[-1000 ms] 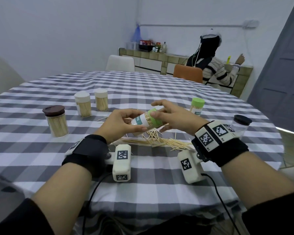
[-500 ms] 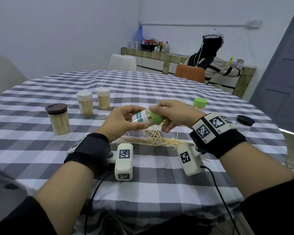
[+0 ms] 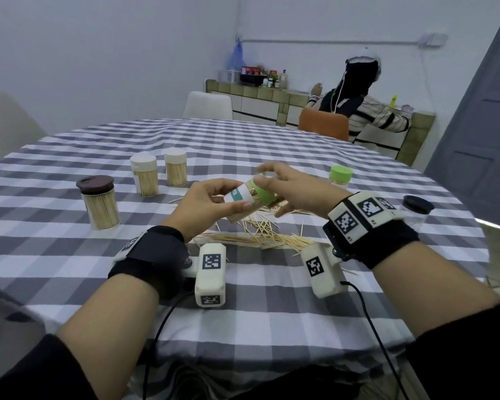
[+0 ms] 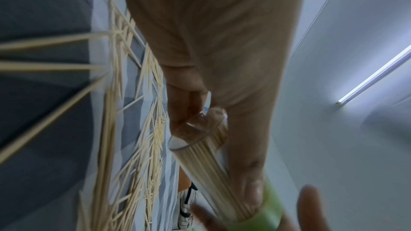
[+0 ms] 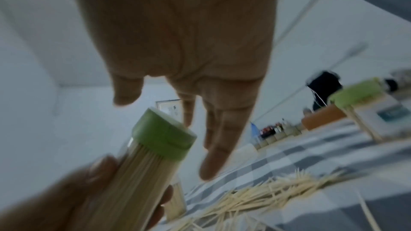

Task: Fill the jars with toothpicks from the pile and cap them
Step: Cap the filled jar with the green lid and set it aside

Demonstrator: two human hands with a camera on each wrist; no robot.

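A round table (image 3: 272, 298) under a grey-and-white checked cloth fills the head view, with pale walls behind and, at the upper right, a tiled counter where a second person (image 3: 361, 108) in a striped top sits turned away.

Both forearms reach in from the bottom edge and meet just above the centre of the frame. The left hand (image 3: 211, 206) comes from the lower left, palm turned inward, thumb underneath and fingers curled over the top of a clear jar (image 3: 243, 203) packed with toothpicks; it grips the jar by its body. The right hand (image 3: 298, 192) comes from the lower right with its fingers straightened and spread. In the right wrist view they stand clear of the green cap (image 5: 163, 136), holding nothing.

The jar is lifted off the cloth, tilted. In the head view its long axis runs from lower left to upper right, the capped end pointing up and to the right toward the right hand, the base down toward the left palm. The cap sits on the jar's mouth.

Under the hands, at the frame's centre, lies the loose pile of toothpicks (image 3: 266, 238). At mid-left stand a brown-lidded jar (image 3: 98, 203) and two white-lidded jars (image 3: 159, 174), all full; at mid-right stand another green-capped jar (image 3: 340, 176) and a dark-lidded jar (image 3: 416, 210).
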